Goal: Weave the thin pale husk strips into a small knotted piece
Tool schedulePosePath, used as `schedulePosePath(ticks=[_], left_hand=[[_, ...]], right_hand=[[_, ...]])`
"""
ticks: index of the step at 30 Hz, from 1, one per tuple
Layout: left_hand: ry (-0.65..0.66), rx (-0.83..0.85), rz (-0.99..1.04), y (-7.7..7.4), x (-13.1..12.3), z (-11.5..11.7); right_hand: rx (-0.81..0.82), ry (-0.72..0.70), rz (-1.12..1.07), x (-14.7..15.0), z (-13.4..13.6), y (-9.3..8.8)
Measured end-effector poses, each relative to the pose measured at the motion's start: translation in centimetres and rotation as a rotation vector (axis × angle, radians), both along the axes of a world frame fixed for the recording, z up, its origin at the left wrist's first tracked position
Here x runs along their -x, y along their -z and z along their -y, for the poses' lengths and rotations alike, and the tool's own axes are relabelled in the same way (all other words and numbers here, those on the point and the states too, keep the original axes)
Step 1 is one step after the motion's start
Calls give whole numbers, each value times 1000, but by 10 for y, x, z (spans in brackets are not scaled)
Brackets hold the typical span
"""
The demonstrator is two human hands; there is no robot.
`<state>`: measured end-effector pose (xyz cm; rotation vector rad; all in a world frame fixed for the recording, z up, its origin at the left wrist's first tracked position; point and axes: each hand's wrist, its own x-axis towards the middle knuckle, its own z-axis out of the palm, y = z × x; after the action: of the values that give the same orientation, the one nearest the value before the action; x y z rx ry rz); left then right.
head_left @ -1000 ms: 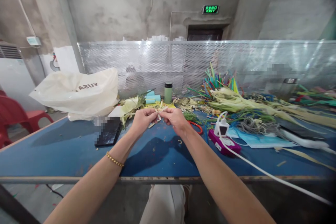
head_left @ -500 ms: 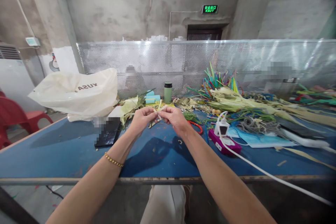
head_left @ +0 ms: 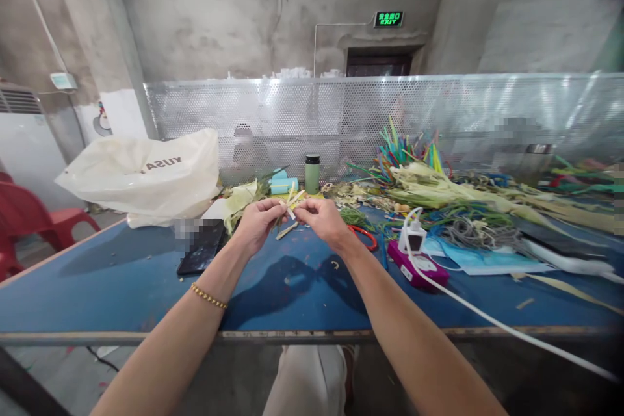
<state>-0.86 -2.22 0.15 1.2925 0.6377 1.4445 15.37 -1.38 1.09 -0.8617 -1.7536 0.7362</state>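
Above the blue table (head_left: pixel 292 312), my left hand (head_left: pixel 259 223) pinches a small piece made of pale strips (head_left: pixel 291 197), its short ends sticking up and out. My right hand (head_left: pixel 319 220) meets it from the other side, thumb and forefinger closed on the same strips. Just below the fingers a loose pale strip (head_left: pixel 286 231) lies on the table. Behind the hands stands a green bottle (head_left: pixel 312 175) with a black lid.
A large white bag (head_left: pixel 141 175) and a black tablet (head_left: pixel 202 250) lie left. Right are pale husks (head_left: pixel 439 188), tangled cords (head_left: pixel 478 224), red-handled scissors (head_left: pixel 366 237) and a purple power block (head_left: pixel 416 266) with a white cable. A perforated metal screen (head_left: pixel 292 117) stands behind.
My fingertips have moved slightly apart, and more of the crossed pale strips shows between them. Both hands still hold the piece.
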Motion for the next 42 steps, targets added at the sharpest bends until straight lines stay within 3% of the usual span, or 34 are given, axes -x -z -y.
schedulePosePath(ticks=[6, 13, 19, 25, 33, 37, 42], left_hand=[[-21, 1, -6, 3, 0, -3], [-59, 17, 36, 1, 0, -3], [-95, 78, 64, -2, -2, 0], [-57, 206, 154, 1, 0, -4], [5, 347, 204, -1, 3, -7], [19, 355, 235, -1, 3, -5], [38, 349, 247, -3, -1, -2]], right_hand=[[-74, 40, 38, -2, -1, -1], [12, -35, 35, -5, -4, 0], [-218, 130, 118, -5, -7, 0], [-311, 125, 128, -4, 0, -3], [-216, 40, 30, -3, -2, -1], [-134, -56, -73, -2, 1, -3], [-69, -64, -152, -1, 7, -6]])
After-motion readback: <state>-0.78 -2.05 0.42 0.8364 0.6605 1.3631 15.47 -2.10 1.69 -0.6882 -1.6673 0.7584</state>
